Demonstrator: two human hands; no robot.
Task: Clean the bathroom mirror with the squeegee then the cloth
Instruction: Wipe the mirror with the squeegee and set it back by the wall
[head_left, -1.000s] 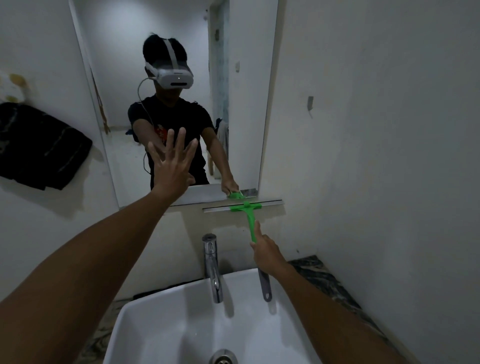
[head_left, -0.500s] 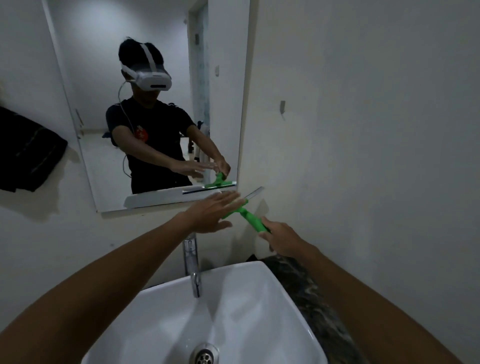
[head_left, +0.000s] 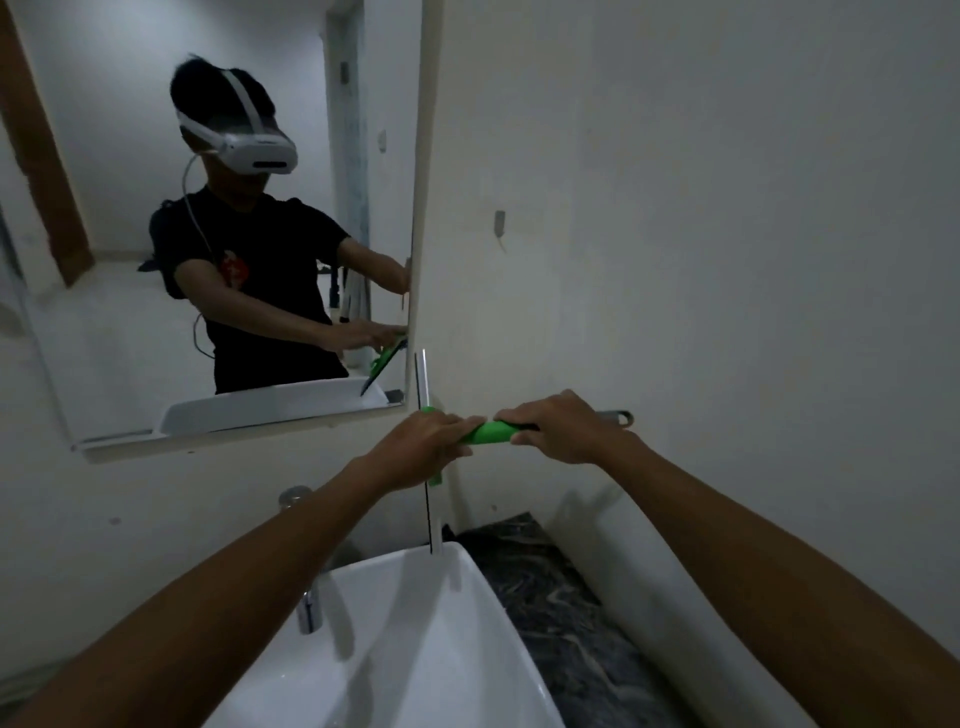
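Wall (head_left: 701, 208): plain white, fills upper R of view; a small hook or fitting (head_left: 500, 222) is seen on it, type not discernible.

Mirror (head_left: 130, 332): mounted upper L, tilted in frame by wide-angle lens. Person w/ headset and dark T-shirt is reflected, arms extended toward mirror's R edge; green tool also reflected near lower R corner.

Basin (head_left: 415, 649): white, rectangular, bottom centre. Chrome tap (head_left: 310, 605) is partly hidden behind L forearm. Dark marbled counter (head_left: 561, 597) lies just R of basin, against wall.

Squeegee (head_left: 488, 432): held in air above basin's far R corner, just R of mirror's lower R corner, off the glass. Green handle is lying approx. horizontal; blade (head_left: 425, 379) is standing approx. vertical, upper end beside mirror edge, lower end reaching down to basin rim. Grey handle end w/ loop sticks out past R hand.

Left hand (head_left: 415, 447): closed over the head end of handle, where it meets blade.

Right hand (head_left: 563, 428): clamped on handle further back, fingers wrapped over top. Hands are near each other, a short green stretch visible between.

Cloth: not identified in view.
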